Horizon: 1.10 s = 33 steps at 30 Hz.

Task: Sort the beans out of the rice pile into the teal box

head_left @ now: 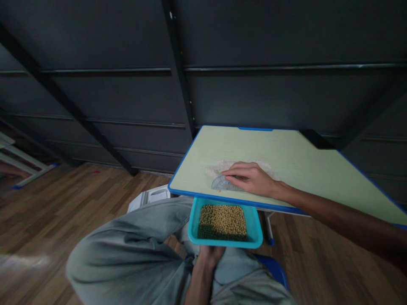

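Note:
My right hand (252, 178) reaches over the desk, its fingers closed on a clear plastic protractor (219, 183) that rests flat-edge down near the front edge. Pale, fine grains (216, 168), perhaps rice, are spread on the desktop around and behind that hand. Below the desk's front edge, my left hand (211, 252) holds a turquoise tray (257, 231) from underneath; its fingers are hidden by the tray. Inside lie many round, yellowish beans (222, 220), which look like soybeans, with the nearer part in shadow.
The pale green desktop (305, 169) has a blue rim and stands against a dark panelled wall (270, 93). A black flat object (316, 139) lies at its back right. My legs (140, 254) are under the tray. A white object (152, 196) sits on the floor left of the desk.

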Available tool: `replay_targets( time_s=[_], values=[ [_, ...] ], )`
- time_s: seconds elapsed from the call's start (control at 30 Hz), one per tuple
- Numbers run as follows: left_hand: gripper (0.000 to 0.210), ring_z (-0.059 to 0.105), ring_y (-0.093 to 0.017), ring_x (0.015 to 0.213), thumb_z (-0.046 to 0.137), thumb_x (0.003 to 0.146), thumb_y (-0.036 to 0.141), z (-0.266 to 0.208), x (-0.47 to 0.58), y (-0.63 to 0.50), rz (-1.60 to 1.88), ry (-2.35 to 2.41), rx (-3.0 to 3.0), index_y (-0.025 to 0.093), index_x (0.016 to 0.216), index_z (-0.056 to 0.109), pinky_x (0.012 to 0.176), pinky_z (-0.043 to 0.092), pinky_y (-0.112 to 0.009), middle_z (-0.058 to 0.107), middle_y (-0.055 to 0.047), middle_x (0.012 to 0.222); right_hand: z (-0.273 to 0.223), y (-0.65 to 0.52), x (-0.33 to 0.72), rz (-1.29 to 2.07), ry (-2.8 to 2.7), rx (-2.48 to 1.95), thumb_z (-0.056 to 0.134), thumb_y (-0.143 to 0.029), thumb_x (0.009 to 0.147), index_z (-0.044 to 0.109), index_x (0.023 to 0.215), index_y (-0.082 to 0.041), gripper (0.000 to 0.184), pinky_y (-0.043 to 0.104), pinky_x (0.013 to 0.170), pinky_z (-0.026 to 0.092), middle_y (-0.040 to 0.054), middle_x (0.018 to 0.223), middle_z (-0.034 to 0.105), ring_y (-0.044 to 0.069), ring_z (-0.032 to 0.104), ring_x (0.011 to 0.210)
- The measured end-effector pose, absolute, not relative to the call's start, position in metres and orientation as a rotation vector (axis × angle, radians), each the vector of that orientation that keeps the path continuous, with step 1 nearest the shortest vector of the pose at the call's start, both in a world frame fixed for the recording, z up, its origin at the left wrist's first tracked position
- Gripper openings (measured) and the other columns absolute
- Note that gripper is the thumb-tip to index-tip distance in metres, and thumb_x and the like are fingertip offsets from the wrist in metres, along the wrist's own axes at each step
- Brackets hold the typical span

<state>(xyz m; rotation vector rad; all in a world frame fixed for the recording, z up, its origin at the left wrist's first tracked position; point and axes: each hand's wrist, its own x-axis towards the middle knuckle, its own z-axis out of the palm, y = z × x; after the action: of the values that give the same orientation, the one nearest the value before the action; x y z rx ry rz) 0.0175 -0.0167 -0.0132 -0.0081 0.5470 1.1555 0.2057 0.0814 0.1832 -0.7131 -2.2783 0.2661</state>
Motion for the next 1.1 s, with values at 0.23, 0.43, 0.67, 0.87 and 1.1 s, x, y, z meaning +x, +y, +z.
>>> replay_targets(
  time_s=[0.23,0.43,0.67,0.87,1.1],
  values=[
    [0.031,0.067,-0.022,0.101,0.043,0.092,0.031,-0.0109,0.0178,-0.0167,1.157,0.490,0.069,0.026,0.103,0.072,0.097,0.050,-0.036,0.076,-0.002,0.099,0.1830,0.0806,0.2043,0.307,-2.274,-0.706,0.056,-0.020,0.090,0.068,0.112,-0.020,0.026,0.031,0.082,0.053,0.0058,0.102,0.071,0.015,0.066,0.091],
    [0.030,0.067,-0.019,0.100,0.046,0.091,0.031,-0.0118,0.0184,-0.0157,1.153,0.506,0.058,0.031,0.111,0.068,0.097,0.049,-0.034,0.075,-0.001,0.103,0.1841,0.0780,0.2023,0.303,-2.303,-0.668,0.058,-0.022,0.090,0.069,0.111,-0.020,0.024,0.031,0.080,0.053,0.0064,0.099,0.072,0.015,0.066,0.088],
    [0.031,0.069,-0.018,0.095,0.045,0.091,0.030,-0.0158,0.0156,-0.0161,1.124,0.504,0.057,0.027,0.111,0.068,0.093,0.051,-0.030,0.076,-0.002,0.099,0.1833,0.0782,0.2015,0.306,-2.303,-0.646,0.058,-0.022,0.090,0.069,0.110,-0.018,0.024,0.031,0.079,0.053,0.0068,0.097,0.071,0.015,0.066,0.087],
    [0.031,0.068,-0.018,0.097,0.047,0.090,0.029,-0.0193,0.0156,-0.0158,1.111,0.462,0.052,0.026,0.114,0.067,0.096,0.050,-0.031,0.074,-0.004,0.106,0.1821,0.0787,0.2011,0.309,-2.294,-0.647,0.059,-0.022,0.089,0.069,0.111,-0.018,0.024,0.031,0.079,0.053,0.0069,0.097,0.071,0.015,0.066,0.087],
    [0.031,0.069,-0.019,0.097,0.048,0.090,0.030,-0.0172,0.0159,-0.0157,1.143,0.475,0.015,0.030,0.115,0.066,0.095,0.051,-0.033,0.075,-0.003,0.103,0.1843,0.0770,0.2011,0.321,-2.289,-0.654,0.059,-0.022,0.089,0.069,0.110,-0.018,0.024,0.031,0.078,0.054,0.0071,0.097,0.071,0.015,0.066,0.087]
  ],
)
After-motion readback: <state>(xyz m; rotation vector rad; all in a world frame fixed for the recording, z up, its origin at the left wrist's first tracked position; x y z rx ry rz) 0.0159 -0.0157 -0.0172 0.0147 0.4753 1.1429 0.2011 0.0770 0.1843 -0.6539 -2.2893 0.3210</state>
